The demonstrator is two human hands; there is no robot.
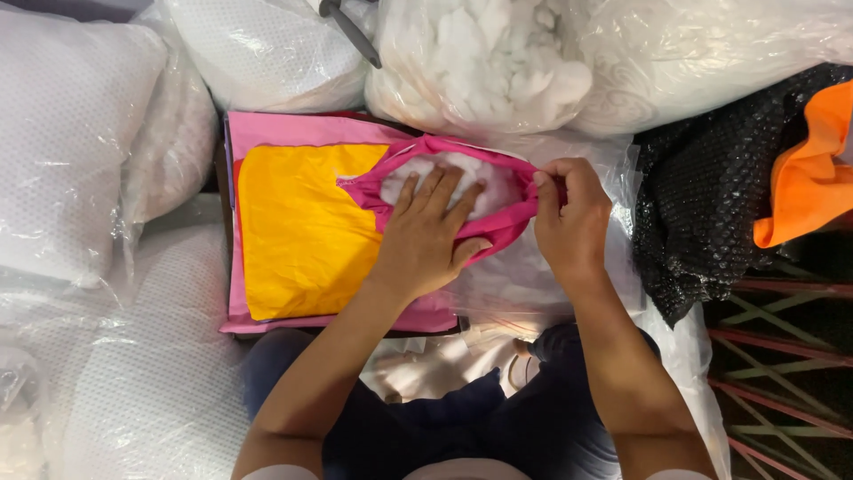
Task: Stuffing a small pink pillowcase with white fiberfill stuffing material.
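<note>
A flat pink and yellow fabric cover (293,231) lies in front of me on my lap. Its open pink end (498,227) shows white fluffy stuffing (498,187) inside. My left hand (431,236) lies flat with fingers spread, pressing on the stuffing inside the opening. My right hand (573,218) pinches the pink rim of the opening at its right side and holds it apart.
Clear plastic bags of white stuffing (480,62) and wrapped white cushions (71,142) crowd the left and back. Black textured fabric (711,187) and an orange cloth (813,169) lie at the right, above a woven mat (782,364). A dark handle (351,31) pokes in at the top.
</note>
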